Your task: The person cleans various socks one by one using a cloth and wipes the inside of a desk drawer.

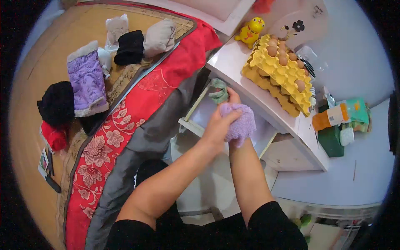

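Note:
My left hand [217,127] is closed on a fuzzy lavender cloth [239,124], its thumb pressed over the top. This cloth lies across my right hand [234,96] and hides most of it. Only the right hand's far fingers show, closed at the edge of a crumpled green cloth [219,91]. Both hands are above a pulled-out white drawer [196,127], whose inside is partly covered by my hands and the cloths.
Yellow egg trays [273,77] with brown eggs stand on the white cabinet [293,133], beside a yellow toy figure [251,31] and an orange bottle [329,118]. On the left, a bed with a red floral border [104,154] holds a purple patterned textile [86,81] and black garments [57,103].

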Available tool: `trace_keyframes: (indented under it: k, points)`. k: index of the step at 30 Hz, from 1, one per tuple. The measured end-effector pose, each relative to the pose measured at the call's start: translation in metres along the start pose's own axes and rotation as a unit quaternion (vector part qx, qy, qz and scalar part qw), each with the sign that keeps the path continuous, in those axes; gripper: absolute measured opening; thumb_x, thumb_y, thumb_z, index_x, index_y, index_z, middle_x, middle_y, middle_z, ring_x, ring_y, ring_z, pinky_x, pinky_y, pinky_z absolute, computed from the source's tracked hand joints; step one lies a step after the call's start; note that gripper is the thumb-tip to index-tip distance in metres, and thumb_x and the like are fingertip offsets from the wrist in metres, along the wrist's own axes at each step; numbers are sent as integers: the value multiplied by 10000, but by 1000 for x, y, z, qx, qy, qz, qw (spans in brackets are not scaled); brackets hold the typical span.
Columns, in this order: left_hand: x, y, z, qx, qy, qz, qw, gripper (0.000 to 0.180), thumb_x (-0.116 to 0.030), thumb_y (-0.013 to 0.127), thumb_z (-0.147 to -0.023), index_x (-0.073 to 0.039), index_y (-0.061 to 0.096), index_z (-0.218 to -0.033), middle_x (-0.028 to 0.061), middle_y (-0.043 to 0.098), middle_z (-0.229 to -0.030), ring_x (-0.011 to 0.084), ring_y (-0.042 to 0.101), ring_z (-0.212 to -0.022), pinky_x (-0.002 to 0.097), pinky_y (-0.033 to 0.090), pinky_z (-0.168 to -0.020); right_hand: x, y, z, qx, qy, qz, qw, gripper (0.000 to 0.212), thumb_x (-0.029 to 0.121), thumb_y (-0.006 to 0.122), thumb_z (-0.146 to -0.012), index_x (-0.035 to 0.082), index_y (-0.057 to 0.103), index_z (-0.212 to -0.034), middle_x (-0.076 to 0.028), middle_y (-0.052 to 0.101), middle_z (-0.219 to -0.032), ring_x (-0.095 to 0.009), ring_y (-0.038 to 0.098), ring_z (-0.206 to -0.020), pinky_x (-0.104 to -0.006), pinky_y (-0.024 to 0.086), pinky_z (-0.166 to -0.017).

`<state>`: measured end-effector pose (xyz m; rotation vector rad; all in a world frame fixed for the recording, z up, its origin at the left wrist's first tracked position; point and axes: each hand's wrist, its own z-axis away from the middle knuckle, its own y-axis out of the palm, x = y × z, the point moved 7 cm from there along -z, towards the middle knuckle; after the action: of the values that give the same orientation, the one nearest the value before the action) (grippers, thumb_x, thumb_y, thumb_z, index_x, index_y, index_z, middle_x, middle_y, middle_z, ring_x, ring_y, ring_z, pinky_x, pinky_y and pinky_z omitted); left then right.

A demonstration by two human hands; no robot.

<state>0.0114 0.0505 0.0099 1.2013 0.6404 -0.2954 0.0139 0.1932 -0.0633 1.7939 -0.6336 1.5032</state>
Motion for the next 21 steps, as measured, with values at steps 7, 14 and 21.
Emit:
trace_keyframes:
  k: [7, 14, 21]
  points:
    - [6, -2, 0, 14, -10, -15, 1000, 227, -129, 601, -815, -32, 534, -1009, 65, 593, -921, 145, 586, -822, 280, 479, -742, -16, -171, 87, -295, 122, -374, 871, 310, 127, 422, -880, -6, 521, -1141, -135, 573, -1115, -278, 544, -1022, -438, 455, -837]
    - [-70, -72, -11, -117, 184, 75, 973, 211, -162, 567, -831, -48, 563, -1008, 56, 604, -931, 170, 585, -849, 314, 462, -750, 8, -264, 173, -397, 27, -270, 877, 261, 146, 425, -859, 28, 553, -1054, -86, 600, -937, -216, 579, -798, -408, 489, -664]
    - [-114, -96, 3, -132, 253, 144, 947, 222, -178, 549, -839, -32, 565, -1007, 76, 611, -955, 196, 593, -888, 320, 453, -783, 1, -74, 120, -193, 174, 111, 959, 228, 88, 567, -772, 7, 561, -985, -64, 592, -857, -172, 581, -812, -345, 483, -675]
